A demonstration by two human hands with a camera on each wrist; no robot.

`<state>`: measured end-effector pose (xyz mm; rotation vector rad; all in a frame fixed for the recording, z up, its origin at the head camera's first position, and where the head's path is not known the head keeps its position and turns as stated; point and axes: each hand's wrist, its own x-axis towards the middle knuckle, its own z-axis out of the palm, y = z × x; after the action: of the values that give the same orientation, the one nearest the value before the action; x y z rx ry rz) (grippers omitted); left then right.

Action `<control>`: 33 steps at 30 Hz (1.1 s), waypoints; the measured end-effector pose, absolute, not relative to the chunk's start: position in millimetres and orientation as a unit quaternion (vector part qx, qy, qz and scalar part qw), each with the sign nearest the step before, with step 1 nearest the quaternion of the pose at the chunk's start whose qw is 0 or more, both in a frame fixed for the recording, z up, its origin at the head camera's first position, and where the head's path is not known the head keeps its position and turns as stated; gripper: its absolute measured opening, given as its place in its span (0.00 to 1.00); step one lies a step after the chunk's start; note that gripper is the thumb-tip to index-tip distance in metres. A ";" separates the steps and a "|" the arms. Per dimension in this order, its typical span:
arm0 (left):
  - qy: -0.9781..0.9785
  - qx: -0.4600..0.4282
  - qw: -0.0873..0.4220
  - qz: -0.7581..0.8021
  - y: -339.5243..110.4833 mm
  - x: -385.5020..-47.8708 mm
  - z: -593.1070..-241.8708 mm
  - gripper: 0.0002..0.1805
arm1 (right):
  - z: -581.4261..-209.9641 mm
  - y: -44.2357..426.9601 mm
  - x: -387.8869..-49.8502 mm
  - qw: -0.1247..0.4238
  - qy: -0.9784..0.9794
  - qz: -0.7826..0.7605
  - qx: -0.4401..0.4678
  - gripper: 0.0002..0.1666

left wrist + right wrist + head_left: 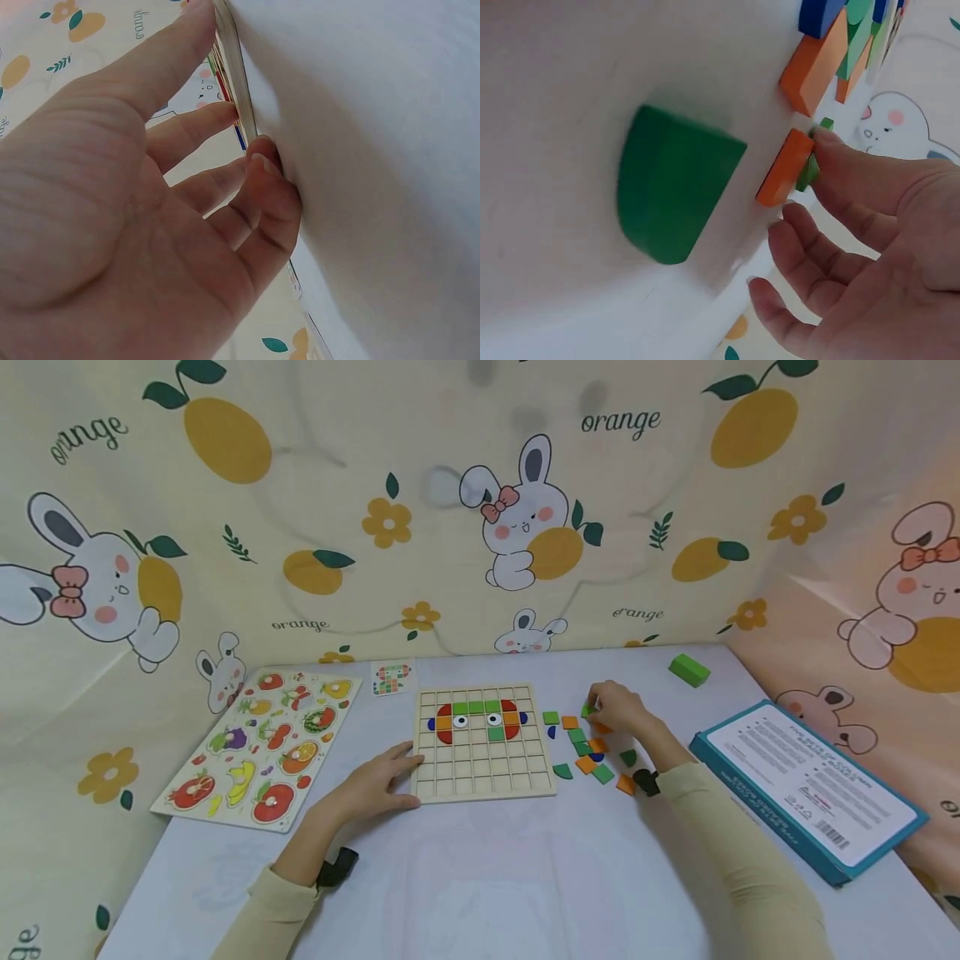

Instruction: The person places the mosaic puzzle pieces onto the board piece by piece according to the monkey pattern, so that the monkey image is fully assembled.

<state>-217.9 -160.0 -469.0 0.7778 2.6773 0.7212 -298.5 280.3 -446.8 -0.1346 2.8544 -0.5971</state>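
Right of the pale wooden grid board [485, 768], the right hand [621, 708] pinched a small green block [808, 177], its fingertips liable to jostle the neighbouring orange block [786, 169]; the relaxed left hand [378, 783], touching the board's left edge, could have pushed it askew.

hands [375, 783]: 2
grid [476, 777]: just 1
fruit board [258, 760]: also 1
card [392, 678]: 1
box [813, 785]: 1
green block [689, 670]: 1, looks like
eyes [461, 722]: 2
red bits [509, 705]: 4, I think
blue half-rounds [552, 732]: 4, 2 of em loose
green quarter-rounds [562, 771]: 2
green squares [603, 774]: 4 on grid, 4+ off
orange squares [586, 765]: 2 on grid, 4+ off
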 end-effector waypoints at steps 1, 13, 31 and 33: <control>0.922 0.268 0.130 0.248 -160.0 -217.9 -468.9 0.41 | -446.0 279.3 -298.3 0.107 0.972 -0.206 -0.046 0.14; 0.922 0.267 0.131 0.247 -160.4 -219.1 -468.9 0.41 | -442.8 242.2 -303.9 0.019 0.954 -0.280 -0.104 0.15; 0.921 0.274 0.132 0.244 -161.3 -219.8 -468.8 0.40 | -448.9 109.0 -304.2 0.104 0.891 -0.327 -0.299 0.09; 0.920 0.275 0.132 0.246 -161.3 -219.8 -468.8 0.40 | -449.9 103.5 -302.7 0.096 0.898 -0.309 -0.297 0.07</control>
<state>-219.8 -161.3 -468.8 0.7977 2.6706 0.7154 -302.7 103.5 -449.9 -0.8802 2.6624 -0.9162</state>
